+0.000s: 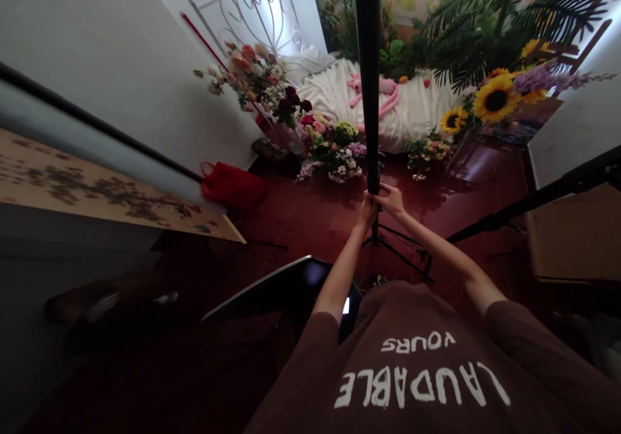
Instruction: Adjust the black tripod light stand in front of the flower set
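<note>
A black tripod light stand point(367, 65) rises upright in front of me, its spread legs point(402, 246) on the floor below. My left hand point(367, 212) is closed around the pole from its left side, low down just above the legs. From the right, my right hand point(389, 199) grips the same spot, thumb and fingers bent against the pole. The two hands nearly meet there. Whatever knob or clamp lies under the fingers is too small and dark to make out.
Artificial flowers point(339, 156), sunflowers point(495, 97) and a white cloth-covered bed point(320, 91) are beyond the stand. A red bag point(233, 185) lies at left. Another black stand leg point(524, 201) slants in from the right. A dark flat screen point(291, 285) is by my left arm.
</note>
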Available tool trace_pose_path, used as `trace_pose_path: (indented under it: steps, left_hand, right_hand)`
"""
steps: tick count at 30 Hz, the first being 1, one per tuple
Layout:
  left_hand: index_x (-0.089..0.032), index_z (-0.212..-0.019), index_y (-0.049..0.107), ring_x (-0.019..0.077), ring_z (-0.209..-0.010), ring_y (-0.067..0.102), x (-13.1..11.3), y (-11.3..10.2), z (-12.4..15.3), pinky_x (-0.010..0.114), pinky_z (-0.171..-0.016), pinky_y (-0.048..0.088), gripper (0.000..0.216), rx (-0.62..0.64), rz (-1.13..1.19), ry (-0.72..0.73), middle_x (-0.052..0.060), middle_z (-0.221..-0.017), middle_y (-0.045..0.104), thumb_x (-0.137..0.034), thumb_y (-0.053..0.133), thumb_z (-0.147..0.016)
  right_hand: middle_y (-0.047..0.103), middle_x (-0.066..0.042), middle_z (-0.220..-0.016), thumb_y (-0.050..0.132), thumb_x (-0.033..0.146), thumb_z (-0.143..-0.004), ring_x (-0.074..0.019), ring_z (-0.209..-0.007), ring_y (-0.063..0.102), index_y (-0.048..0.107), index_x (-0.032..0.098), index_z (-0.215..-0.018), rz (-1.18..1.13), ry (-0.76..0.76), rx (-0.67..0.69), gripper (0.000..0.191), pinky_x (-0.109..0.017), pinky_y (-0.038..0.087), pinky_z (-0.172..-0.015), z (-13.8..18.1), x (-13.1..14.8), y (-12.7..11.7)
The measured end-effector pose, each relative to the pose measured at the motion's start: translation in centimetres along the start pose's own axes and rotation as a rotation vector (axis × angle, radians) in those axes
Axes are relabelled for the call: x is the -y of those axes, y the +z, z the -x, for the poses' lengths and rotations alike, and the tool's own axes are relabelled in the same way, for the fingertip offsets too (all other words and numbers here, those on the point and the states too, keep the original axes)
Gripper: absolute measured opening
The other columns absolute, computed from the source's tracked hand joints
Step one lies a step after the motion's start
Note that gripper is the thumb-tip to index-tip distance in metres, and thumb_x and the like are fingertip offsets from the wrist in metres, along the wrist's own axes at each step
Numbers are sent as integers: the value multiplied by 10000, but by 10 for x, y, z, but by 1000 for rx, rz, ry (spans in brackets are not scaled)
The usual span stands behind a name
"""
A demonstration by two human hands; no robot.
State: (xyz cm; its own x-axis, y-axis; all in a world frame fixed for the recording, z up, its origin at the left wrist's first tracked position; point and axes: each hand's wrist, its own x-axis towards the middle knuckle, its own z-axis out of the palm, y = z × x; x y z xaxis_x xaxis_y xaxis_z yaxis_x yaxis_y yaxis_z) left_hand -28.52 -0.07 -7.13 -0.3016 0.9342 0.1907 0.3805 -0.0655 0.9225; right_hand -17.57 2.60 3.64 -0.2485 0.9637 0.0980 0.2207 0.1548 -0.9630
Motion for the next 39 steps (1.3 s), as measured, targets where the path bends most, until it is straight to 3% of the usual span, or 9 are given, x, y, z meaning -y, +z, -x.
trace_pose_path:
  steps: [7, 14, 19, 23, 26, 30, 33, 36, 39]
  left_hand:
    - [-166, -1341, 449, 203, -861, 668, -10, -5, 5, 294, -728, 481, 586, 24, -68, -27, 133, -1034, 694, -594, 419, -942]
    - [-179, -1217, 532, 168, -715, 624, -10, -2, 5, 277, -670, 451, 508, -41, -80, -10, 85, -875, 669, -588, 377, -957]
    - [-193, -1097, 565, 153, -722, 620, -13, 4, 6, 264, -680, 466, 487, -115, -30, -4, 69, -844, 666, -617, 379, -945]
    - [-183, -1101, 574, 165, -736, 635, -12, 3, 6, 274, -691, 479, 497, -115, -40, -23, 89, -861, 680, -619, 401, -937]
    - [-180, -1123, 581, 180, -774, 656, -12, 2, 6, 282, -715, 493, 490, -103, -62, -44, 102, -890, 694, -602, 415, -939]
    - [-175, -1172, 578, 207, -871, 682, -11, -1, 6, 295, -754, 506, 489, -61, -104, -84, 125, -986, 709, -579, 424, -944]
    - [-174, -1200, 573, 223, -922, 682, -11, -1, 6, 314, -801, 508, 513, -52, -121, -97, 137, -1035, 707, -588, 415, -942]
    - [-180, -1220, 569, 230, -932, 678, -9, 0, 6, 330, -827, 504, 537, -53, -111, -91, 135, -1038, 706, -605, 397, -940]
    - [-180, -1235, 562, 230, -932, 674, -7, 0, 6, 326, -820, 500, 561, -52, -102, -104, 133, -1032, 700, -621, 392, -934]
  right_hand:
    - [766, -62, -958, 829, 489, -646, -246, -920, 708, 771, 179, -919, -37, -195, 14, 418, -360, 543, -869, -14, 30, -9]
    - [736, -34, -876, 810, 515, -699, -189, -851, 681, 770, 202, -891, -18, -369, -18, 370, -352, 550, -839, -26, 76, -17]
    - [729, -25, -854, 784, 508, -745, -193, -875, 672, 762, 223, -851, 116, -431, -28, 305, -419, 497, -975, -27, 78, -23]
    - [725, -58, -1047, 700, 539, -821, -206, -981, 668, 724, 234, -1045, 138, -438, 21, 380, -381, 512, -949, -21, 59, -30]
    - [705, -90, -1124, 612, 518, -895, -213, -1031, 660, 673, 213, -1121, 231, -341, 97, 385, -356, 511, -933, -6, 28, -38]
    - [719, -102, -1021, 566, 465, -935, -212, -913, 677, 649, 190, -1004, 418, -14, 260, 295, -322, 509, -818, 22, -14, -44]
    - [717, -69, -924, 534, 462, -954, -198, -842, 664, 631, 212, -896, 437, 110, 297, 274, -294, 474, -768, 37, -32, -41]
    - [679, -35, -780, 472, 462, -981, -170, -747, 629, 603, 214, -774, 272, 183, 234, 350, -256, 444, -710, 43, -38, -30]
    - [609, -15, -630, 394, 483, -1001, -129, -561, 550, 553, 198, -689, -120, 495, 201, 452, -217, 403, -562, 42, -35, -16]
